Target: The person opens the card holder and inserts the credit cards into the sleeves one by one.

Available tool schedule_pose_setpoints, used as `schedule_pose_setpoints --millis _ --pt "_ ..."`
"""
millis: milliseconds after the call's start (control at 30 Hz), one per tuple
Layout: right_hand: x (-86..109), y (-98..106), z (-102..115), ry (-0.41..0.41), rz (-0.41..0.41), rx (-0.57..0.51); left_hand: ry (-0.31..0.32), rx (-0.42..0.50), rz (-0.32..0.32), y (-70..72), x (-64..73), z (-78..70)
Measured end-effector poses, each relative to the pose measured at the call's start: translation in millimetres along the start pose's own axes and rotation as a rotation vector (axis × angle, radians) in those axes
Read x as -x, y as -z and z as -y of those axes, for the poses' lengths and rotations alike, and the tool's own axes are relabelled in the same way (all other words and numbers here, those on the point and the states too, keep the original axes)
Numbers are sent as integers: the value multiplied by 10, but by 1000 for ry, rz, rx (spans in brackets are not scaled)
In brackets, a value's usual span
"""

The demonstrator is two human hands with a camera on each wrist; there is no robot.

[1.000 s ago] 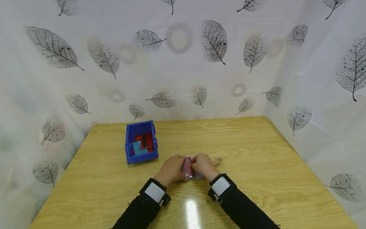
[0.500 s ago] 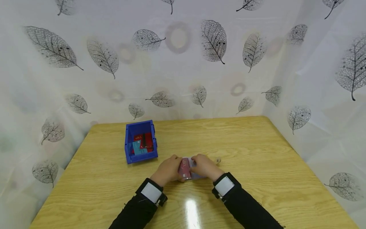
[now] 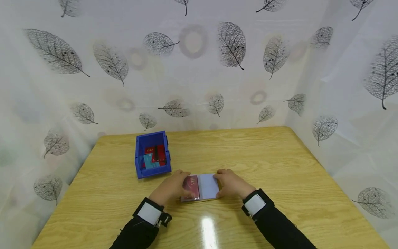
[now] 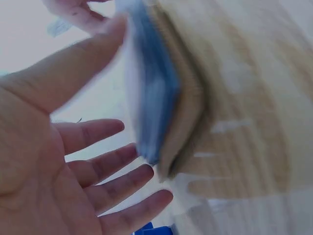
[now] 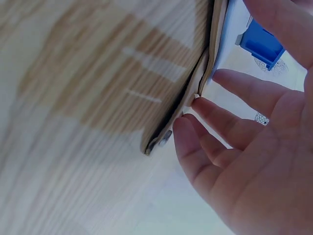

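Note:
A card holder (image 3: 209,186) lies unfolded on the table, its clear sleeves facing up. In its left sleeve sits a dark red card (image 3: 193,185) with pale lettering; the right sleeve looks whitish. My left hand (image 3: 169,188) holds the left side, thumb over the card and fingertips at the far edge. Its fingers (image 4: 117,164) are spread in the left wrist view, where the holder is blurred. My right hand (image 3: 233,185) holds the right side between thumb and fingers. In the right wrist view, its fingertips meet the holder's tan edge (image 5: 198,81), near a metal snap (image 5: 166,138).
A blue bin (image 3: 139,162) stands behind and left of the hands, with red cards (image 3: 161,152) and a light blue card (image 3: 150,162) inside. Beyond the wooden table (image 3: 280,166) hangs a leaf-patterned white curtain (image 3: 199,79).
My right hand has left the card's side and shifted right to the holder's right edge. My left hand has moved left with the holder, and the whitish right sleeve has come into view.

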State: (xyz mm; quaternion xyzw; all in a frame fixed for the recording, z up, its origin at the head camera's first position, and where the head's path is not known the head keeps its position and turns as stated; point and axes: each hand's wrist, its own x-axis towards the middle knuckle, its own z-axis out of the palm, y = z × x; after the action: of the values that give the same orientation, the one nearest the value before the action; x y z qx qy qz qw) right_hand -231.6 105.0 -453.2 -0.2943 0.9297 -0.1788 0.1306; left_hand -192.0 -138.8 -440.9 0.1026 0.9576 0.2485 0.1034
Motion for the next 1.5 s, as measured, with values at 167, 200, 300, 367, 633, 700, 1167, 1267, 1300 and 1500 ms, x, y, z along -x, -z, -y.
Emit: schedule_pose_setpoints --millis 167,200,300,367,633,700,1167,1267,1300,1500 --pt "14 33 -3 -14 0 45 54 145 -322 306 -64 -3" --pt "19 42 -5 -15 1 53 60 172 -419 368 -85 15" --pt "30 60 -17 -13 7 61 78 219 -661 533 -164 97" --pt "26 58 -36 -9 11 65 108 219 -746 618 -225 168" --pt "-19 35 -51 -4 15 79 341 148 -720 696 -553 562" --pt "-28 16 -36 -7 22 86 402 119 -666 676 -605 658" --pt "18 -42 58 -15 32 113 592 -63 -445 436 -746 956" --pt "28 -20 73 -7 29 137 616 -58 -471 402 -778 961" --pt "32 -11 78 -5 29 149 622 -53 -477 397 -788 959" --pt "38 25 77 -6 26 180 654 -6 -499 396 -844 931"
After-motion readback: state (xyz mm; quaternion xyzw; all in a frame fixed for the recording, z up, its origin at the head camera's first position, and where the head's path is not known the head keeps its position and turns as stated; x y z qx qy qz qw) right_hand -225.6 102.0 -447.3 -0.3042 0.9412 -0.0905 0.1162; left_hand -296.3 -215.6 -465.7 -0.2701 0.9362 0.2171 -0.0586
